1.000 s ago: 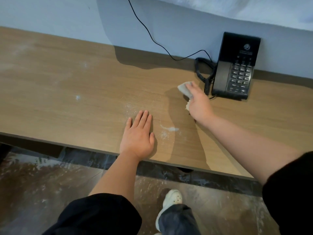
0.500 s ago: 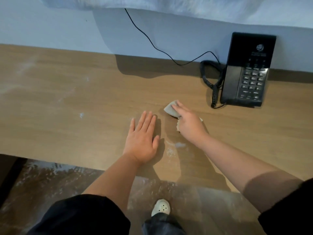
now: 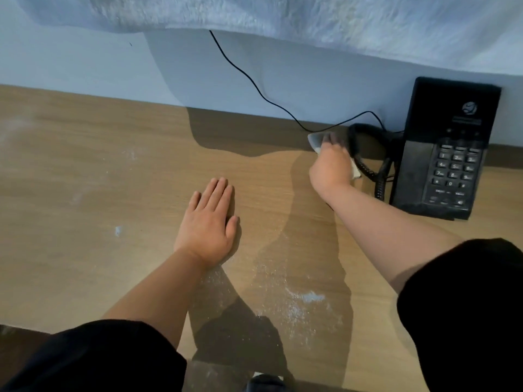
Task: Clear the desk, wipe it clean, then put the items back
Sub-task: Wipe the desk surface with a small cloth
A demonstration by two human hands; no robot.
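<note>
A wooden desk (image 3: 99,171) fills the view, with white dust streaks on it. My right hand (image 3: 331,168) presses a small pale cloth (image 3: 314,140) onto the desk near the back wall, just left of the phone's coiled cord; most of the cloth is hidden under the hand. My left hand (image 3: 209,222) lies flat on the desk in the middle, fingers straight, holding nothing. A black desk phone (image 3: 447,148) stands at the back right against the wall.
A thin black cable (image 3: 254,80) runs down the wall to the phone, and the coiled cord (image 3: 373,165) lies beside it. White dust (image 3: 305,298) sits near the front edge. White fabric (image 3: 311,21) hangs above.
My right hand has slid the cloth from mid-desk back toward the wall, next to the phone cord. My left hand has stayed flat in place.
</note>
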